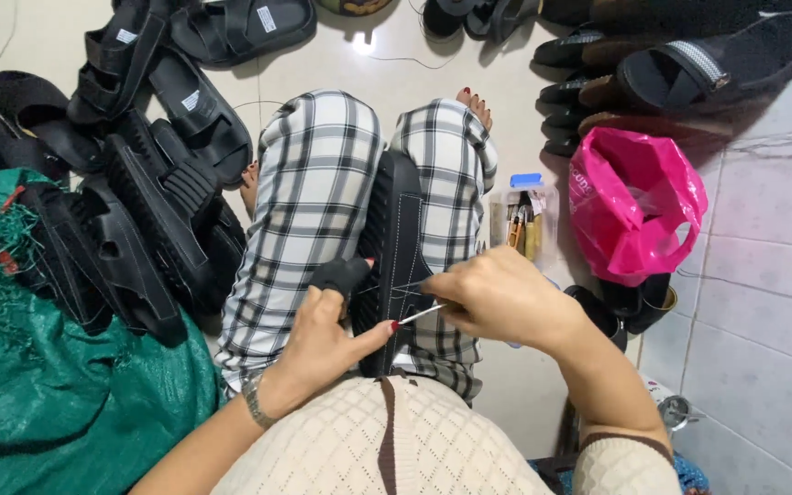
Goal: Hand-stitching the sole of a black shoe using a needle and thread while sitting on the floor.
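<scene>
Sandal sole (396,243), black with white stitch lines, lies lengthwise between my knees on the plaid trousers (309,211), toe end pointing away from me. My left hand (323,339) grips its near left edge: the fingers curl around a black strap piece (341,273) while the thumb stretches right, its red nail touching the tool. My right hand (497,293) has its fingers bunched together, pinching a thin metal awl or needle (422,314) whose tip points left toward that thumb; I cannot tell the exact grip beneath the knuckles. A metal watch (254,399) sits on my left wrist. To the left, a heap of finished black sandals (153,211) rests against a green woven sack (57,394). To the right, a clear tool box (522,218) stands just beside a pink plastic bag (634,202), with more sandals (689,60) stacked beyond on the tiled floor (772,302).
</scene>
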